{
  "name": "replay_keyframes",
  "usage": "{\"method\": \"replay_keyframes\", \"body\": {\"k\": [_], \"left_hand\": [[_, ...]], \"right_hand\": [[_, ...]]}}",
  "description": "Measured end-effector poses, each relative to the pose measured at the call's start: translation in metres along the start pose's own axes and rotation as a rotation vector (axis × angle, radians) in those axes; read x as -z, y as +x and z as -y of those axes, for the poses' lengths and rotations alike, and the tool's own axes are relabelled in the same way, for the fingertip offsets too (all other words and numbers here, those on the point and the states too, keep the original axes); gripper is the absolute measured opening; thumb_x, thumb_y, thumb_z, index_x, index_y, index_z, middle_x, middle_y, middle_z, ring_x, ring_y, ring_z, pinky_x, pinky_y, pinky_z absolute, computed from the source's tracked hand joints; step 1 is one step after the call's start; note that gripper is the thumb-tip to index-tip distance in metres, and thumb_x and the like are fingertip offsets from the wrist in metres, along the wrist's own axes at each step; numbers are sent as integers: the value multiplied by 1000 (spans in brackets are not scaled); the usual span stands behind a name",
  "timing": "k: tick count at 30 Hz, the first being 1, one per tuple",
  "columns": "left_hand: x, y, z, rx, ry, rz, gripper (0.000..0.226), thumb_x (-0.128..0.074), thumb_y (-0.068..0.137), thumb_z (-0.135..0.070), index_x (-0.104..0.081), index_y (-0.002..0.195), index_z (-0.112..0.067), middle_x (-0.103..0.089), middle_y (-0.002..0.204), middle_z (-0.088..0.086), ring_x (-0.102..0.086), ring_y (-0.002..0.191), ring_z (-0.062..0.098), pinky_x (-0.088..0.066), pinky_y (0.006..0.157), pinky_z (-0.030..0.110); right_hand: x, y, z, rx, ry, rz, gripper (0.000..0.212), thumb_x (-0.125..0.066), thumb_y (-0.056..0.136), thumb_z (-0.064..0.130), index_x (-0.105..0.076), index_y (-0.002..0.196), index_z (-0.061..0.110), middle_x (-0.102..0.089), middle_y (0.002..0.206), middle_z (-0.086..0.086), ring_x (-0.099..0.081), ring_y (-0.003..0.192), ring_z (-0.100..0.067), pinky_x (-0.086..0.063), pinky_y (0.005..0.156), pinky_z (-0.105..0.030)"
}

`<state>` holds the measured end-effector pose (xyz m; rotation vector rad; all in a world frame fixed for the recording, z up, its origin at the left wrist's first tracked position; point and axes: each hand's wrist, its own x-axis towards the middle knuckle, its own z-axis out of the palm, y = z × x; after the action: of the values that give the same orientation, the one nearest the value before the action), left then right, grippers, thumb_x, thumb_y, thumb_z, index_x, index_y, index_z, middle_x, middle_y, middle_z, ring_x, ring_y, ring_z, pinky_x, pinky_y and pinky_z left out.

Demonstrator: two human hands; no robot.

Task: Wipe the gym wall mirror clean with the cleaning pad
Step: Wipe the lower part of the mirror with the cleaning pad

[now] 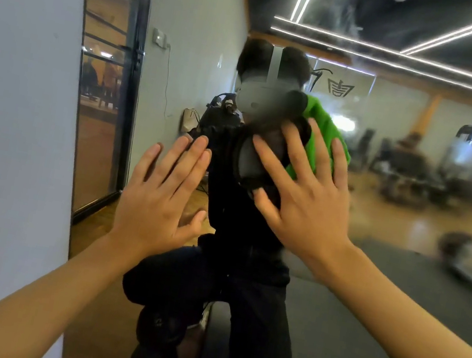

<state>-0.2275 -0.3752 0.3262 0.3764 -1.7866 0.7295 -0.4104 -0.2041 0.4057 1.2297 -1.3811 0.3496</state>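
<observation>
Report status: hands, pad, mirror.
Left hand open, flat near wall mirror. Right hand open, pressing green cloth cleaning pad on glass. Nothing obstructing.

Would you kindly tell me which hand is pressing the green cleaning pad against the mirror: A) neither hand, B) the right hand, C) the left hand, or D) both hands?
B: the right hand lies with spread fingers over the green cleaning pad on the mirror, while the left hand is open, with no pad under it.

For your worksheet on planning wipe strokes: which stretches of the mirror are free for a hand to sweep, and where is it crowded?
Free: the mirror right of the right hand, and the strip below both wrists. Crowded: the middle, where the left hand and right hand, pressing the green cleaning pad, sit close together.
</observation>
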Motion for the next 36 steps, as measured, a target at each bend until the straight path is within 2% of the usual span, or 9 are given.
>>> {"method": "replay_keyframes", "body": {"k": [3,6,8,15,22,26,28,31,36], "left_hand": [[1,1,0,-8,-11,-6,79,-39,104,-50,-17,168,-10,-16,175,10,-14,163,27,-11,132,51],[0,0,-1,7,-11,5,80,-41,102,-50,-18,168,-10,-17,175,10,-14,163,27,-10,132,49],[0,-1,-2,14,-2,2,82,-44,100,-48,-18,168,-9,-17,175,10,-15,163,28,-9,132,49],[0,-1,0,-2,-12,7,80,-39,103,-50,-16,169,-10,-13,176,9,-13,163,27,-9,132,50],[0,-1,-3,18,-25,12,84,-43,100,-47,-13,169,-12,-9,177,7,-11,164,27,-10,131,52],[0,-1,0,5,-5,24,83,-42,100,-48,-16,168,-9,-10,177,8,-12,163,28,-10,131,52],[1,-3,2,-15,11,22,83,-42,99,-48,-17,168,-8,-11,177,9,-12,163,28,-11,131,53],[-1,0,2,-14,-8,22,82,-42,99,-46,-21,167,-5,-14,176,11,-11,163,29,-13,130,55],[-3,-2,-2,8,-6,-2,79,-31,103,-48,-19,167,-4,-12,176,13,-11,163,32,-10,130,55]], "right_hand": [[1,17,6,-41,18,-21,62,-42,104,51,-34,162,31,-26,170,-8,-18,158,-35,-13,128,-56],[-3,-60,0,-26,4,55,65,-48,101,47,-32,162,31,-21,171,-8,-11,159,-33,-12,128,-55],[-3,-99,-6,1,-28,92,67,-51,97,47,-33,160,33,-28,169,-8,-12,159,-33,-13,127,-55],[3,16,13,-82,48,-23,62,-44,101,51,-38,160,33,-28,169,-7,-20,158,-35,-12,128,-55],[0,-99,-10,-64,-21,75,70,-55,94,46,-36,160,33,-23,170,-4,-17,158,-34,-15,127,-56],[1,-37,16,-174,58,8,66,-51,98,48,-37,160,31,-18,170,-5,-17,158,-36,-11,128,-56],[0,-13,23,-121,73,3,65,-47,101,50,-33,162,32,-19,171,-5,-14,159,-34,-7,129,-53],[3,-43,-26,-48,27,24,67,-52,98,49,-34,161,35,-21,171,-5,-16,159,-32,-9,128,-53],[16,-106,-118,-573,-58,-21,69,-48,100,43,-28,164,27,-14,172,-15,-14,158,-41,-14,126,-61]]}}
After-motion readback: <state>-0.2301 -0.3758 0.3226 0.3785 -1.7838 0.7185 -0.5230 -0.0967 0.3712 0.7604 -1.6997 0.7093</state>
